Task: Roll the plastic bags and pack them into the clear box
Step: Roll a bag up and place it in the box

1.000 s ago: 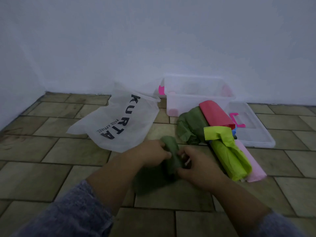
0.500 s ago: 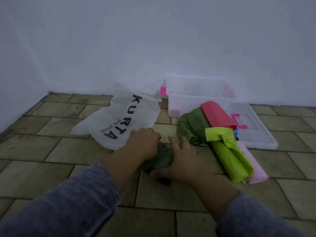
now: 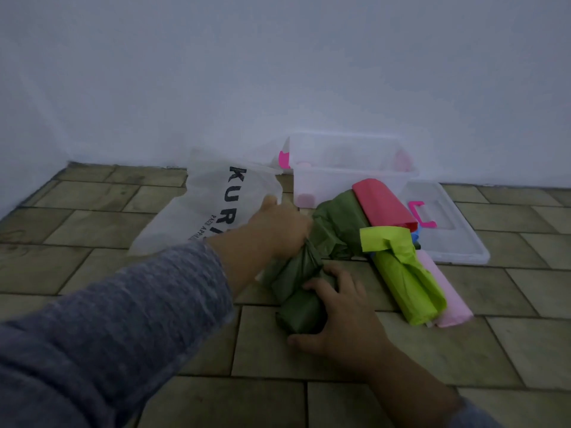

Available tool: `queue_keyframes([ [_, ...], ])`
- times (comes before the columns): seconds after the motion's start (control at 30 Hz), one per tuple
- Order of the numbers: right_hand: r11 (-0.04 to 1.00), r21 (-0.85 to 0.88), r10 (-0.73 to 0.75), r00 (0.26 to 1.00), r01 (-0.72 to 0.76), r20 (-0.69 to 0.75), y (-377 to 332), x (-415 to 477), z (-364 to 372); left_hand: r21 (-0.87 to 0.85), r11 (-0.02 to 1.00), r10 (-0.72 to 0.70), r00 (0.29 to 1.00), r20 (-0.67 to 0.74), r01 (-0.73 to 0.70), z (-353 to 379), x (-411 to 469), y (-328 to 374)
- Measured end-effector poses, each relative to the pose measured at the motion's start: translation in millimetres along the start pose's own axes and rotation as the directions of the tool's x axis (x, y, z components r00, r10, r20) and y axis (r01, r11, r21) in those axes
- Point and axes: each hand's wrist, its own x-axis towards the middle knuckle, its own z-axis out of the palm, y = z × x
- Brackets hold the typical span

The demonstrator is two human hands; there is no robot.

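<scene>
While both hands work mid-frame, green bag (image 3: 296, 291) is half rolled.
Right hand (image 3: 336, 316) clamps the roll; left hand (image 3: 284, 230) pinches its twisted end; slack lets it unroll.

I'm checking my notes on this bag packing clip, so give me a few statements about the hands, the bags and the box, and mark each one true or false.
1. The right hand rests on the rolled dark green bag on the floor. True.
2. The clear box has its lid on. False: the lid lies on the tiles beside it, to its right.
3. The left hand grips the upper end of the dark green bag. True.
4. The lime green bag is already inside the box. False: it lies on the floor next to a pink bag.
5. The white printed bag lies left of the box. True.
</scene>
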Motion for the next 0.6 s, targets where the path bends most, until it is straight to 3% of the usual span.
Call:
queue_keyframes([
  [0.17,0.992,-0.115,0.045,0.99,-0.061,-0.135,-20.8,1.9,12.0,-0.192,0.979,0.115,0.97,0.215,-0.073,-45.5,20.5,-20.9],
  [0.27,0.985,-0.142,0.086,0.993,-0.096,-0.076,-28.0,6.4,18.4,-0.129,0.99,0.083,0.983,0.163,-0.062,-52.2,22.9,-34.0],
  [0.4,0.985,-0.124,0.118,0.993,-0.121,-0.027,-23.1,8.4,22.9,-0.106,0.979,-0.169,0.984,0.05,0.174,-39.2,12.8,-53.3],
  [0.5,0.985,-0.12,0.118,0.993,-0.12,-0.024,-22.0,8.7,22.4,-0.062,0.916,-0.378,0.904,0.201,0.397,-21.2,-1.7,-64.2],
  [0.6,0.986,-0.12,0.117,0.993,-0.12,-0.031,-21.8,9.0,23.2,-0.066,0.899,-0.377,0.843,0.384,0.432,3.6,-16.6,-66.0],
])
